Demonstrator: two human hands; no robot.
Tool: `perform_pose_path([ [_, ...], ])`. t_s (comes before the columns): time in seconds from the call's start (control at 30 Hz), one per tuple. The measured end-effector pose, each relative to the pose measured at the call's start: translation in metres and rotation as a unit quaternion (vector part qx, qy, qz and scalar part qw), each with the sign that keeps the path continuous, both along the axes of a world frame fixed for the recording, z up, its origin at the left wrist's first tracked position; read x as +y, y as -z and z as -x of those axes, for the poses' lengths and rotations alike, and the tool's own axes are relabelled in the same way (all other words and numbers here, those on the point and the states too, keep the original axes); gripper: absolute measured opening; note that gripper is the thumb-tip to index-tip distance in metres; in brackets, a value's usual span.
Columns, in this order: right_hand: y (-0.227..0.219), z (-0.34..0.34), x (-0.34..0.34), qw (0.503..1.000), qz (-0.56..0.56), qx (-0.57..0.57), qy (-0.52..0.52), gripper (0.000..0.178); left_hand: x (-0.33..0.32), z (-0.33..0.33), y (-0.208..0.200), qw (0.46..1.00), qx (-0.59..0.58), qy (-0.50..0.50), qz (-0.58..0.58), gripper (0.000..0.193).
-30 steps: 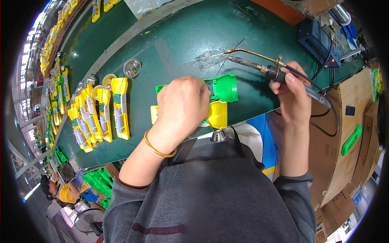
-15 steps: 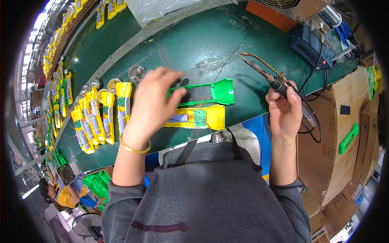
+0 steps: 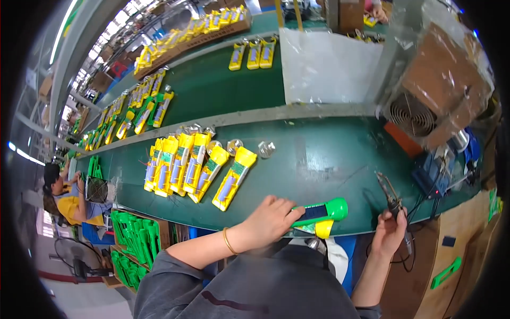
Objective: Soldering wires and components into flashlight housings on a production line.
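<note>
Left hand [image 3: 271, 219] grips green-and-yellow rigid plastic casing [image 3: 324, 212] lower centre: light, stiff, hold mid-body; right hand [image 3: 390, 234] clasps slim soldering iron [image 3: 392, 198]

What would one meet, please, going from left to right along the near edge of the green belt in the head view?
Crate of green shells → left hand → green housing under that hand → yellow part just below it → soldering iron → right hand gripping the iron → blue soldering station.
</note>
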State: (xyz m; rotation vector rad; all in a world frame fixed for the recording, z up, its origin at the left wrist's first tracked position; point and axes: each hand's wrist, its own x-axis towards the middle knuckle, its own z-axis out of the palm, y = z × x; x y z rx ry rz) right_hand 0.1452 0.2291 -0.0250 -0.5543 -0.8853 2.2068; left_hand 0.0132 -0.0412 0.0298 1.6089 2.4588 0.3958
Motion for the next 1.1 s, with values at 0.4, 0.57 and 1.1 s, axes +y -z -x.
perform_pose_path([
  [0.4, 0.001, 0.016, -0.004, 0.998, -0.040, 0.029, -0.038, 0.016, -0.080, 0.262, -0.058, 0.870, 0.169, -0.459, -0.064, 0.052],
  [0.57, -0.008, 0.017, -0.011, 0.998, -0.048, 0.018, -0.038, 0.016, -0.132, 0.370, 0.005, 0.798, 0.130, -0.588, 0.014, 0.056],
  [1.1, 0.004, 0.064, -0.013, 0.974, -0.021, -0.031, -0.224, 0.026, -0.152, 0.003, -0.093, 0.893, 0.161, -0.371, -0.198, 0.058],
])
